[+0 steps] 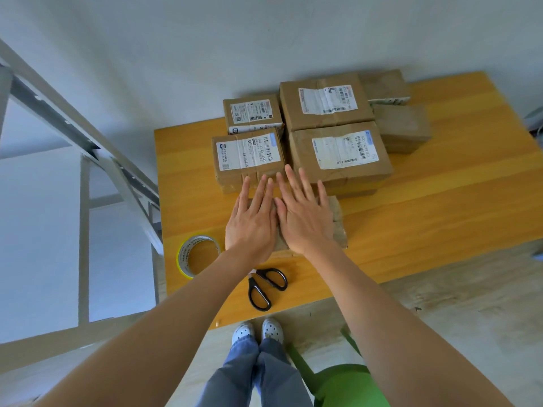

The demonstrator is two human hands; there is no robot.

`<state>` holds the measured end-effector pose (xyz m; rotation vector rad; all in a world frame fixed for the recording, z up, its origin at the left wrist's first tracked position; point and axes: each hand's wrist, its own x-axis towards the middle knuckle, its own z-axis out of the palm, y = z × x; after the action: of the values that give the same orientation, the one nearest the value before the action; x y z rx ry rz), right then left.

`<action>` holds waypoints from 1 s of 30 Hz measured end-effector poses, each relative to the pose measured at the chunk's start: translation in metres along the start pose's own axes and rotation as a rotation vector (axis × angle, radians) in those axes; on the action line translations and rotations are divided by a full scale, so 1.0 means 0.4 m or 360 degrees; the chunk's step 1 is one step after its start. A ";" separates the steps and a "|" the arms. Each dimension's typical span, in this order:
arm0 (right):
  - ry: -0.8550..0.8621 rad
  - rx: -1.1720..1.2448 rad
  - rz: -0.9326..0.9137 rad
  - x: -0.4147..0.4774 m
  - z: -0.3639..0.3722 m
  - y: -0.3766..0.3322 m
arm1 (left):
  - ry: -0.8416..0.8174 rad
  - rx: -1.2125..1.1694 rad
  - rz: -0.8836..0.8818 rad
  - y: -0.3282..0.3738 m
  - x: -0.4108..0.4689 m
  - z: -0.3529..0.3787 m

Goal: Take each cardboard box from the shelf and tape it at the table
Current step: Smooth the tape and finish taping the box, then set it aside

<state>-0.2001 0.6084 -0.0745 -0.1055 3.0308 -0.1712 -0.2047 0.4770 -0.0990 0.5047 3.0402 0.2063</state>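
Two straight-fingered grips, left hand (251, 227) and right hand (305, 221), press one box (338, 227) before four labelled boxes (338, 151)

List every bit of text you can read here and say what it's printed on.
"MADE IN CHINA": inner core of the tape roll.
Shipping labels on four cardboard boxes: barcodes and print, too small and blurred to read.
Scissors: no text shows.

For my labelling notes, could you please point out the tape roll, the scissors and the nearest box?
tape roll (184, 257), head view, on its left rim.
scissors (252, 289), head view, on a black handle loop.
nearest box (338, 221), head view, on its bare right end.
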 end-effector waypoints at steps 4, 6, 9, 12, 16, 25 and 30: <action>0.0004 0.0002 -0.0014 0.004 0.002 -0.003 | -0.0002 -0.0048 -0.0025 0.011 -0.003 -0.011; -0.0002 0.0015 -0.0034 0.004 0.003 0.000 | -0.0008 -0.0017 0.0012 0.001 0.000 -0.005; -0.0071 0.0049 -0.0179 0.006 -0.012 0.024 | -0.0061 -0.0017 0.0138 -0.017 0.008 -0.011; -0.0120 0.0001 -0.0257 -0.012 -0.026 0.057 | 0.0154 -0.0312 0.0243 -0.005 -0.005 -0.034; 0.0015 0.0059 0.0158 -0.047 -0.021 0.055 | 0.0221 -0.1026 -0.0064 0.001 -0.021 -0.045; -0.0014 0.1130 0.0361 -0.053 -0.036 0.128 | 0.0133 -0.1767 -0.0571 0.013 -0.028 -0.054; 0.0030 0.1555 0.0408 -0.048 -0.028 0.132 | 0.0165 -0.2096 -0.0558 0.010 -0.029 -0.060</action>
<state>-0.1856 0.6635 -0.0677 0.3543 2.5748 -1.5426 -0.1942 0.4740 -0.0745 -0.1556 2.2386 1.9521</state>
